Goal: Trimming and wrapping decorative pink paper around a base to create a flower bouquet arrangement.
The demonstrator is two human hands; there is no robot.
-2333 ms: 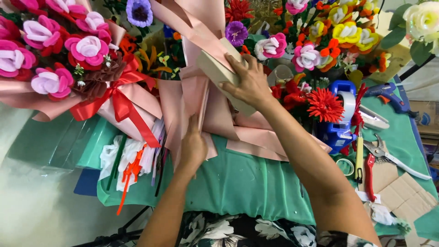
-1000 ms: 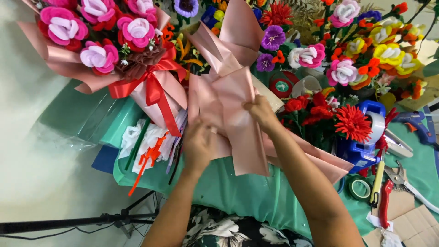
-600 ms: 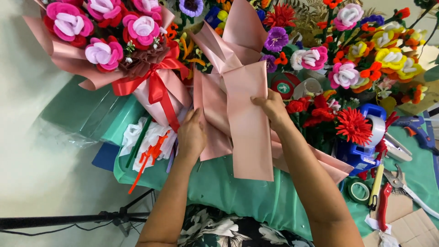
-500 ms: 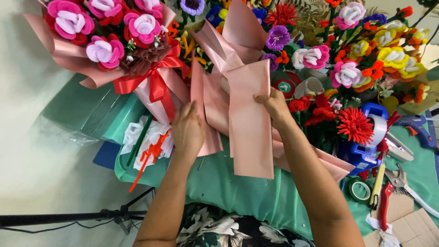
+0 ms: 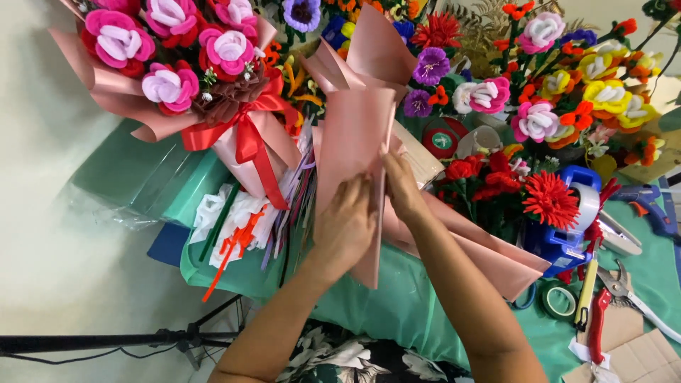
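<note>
A sheet of pink wrapping paper (image 5: 355, 128) stands folded lengthwise over the green table cover (image 5: 397, 312). My left hand (image 5: 346, 223) presses flat against its lower half, fingers closed on the fold. Beside it, my right hand (image 5: 401, 186) pinches the paper's right edge near the middle. More pink sheets (image 5: 489, 248) lie fanned out under and to the right of the folded one. The paper's pointed top (image 5: 376, 46) sticks up among the flowers.
A finished bouquet (image 5: 177, 64) of pink flowers with a red ribbon (image 5: 248, 142) lies at upper left. Colourful handmade flowers (image 5: 560, 78) crowd the back right. A blue tape dispenser (image 5: 567, 227), tape roll (image 5: 559, 301), red-handled pliers (image 5: 603, 312) and a glue gun (image 5: 645, 206) sit at right.
The pink paper has been folded narrower and stood more upright. Both hands slid together onto its middle, the left now flat on the fold.
</note>
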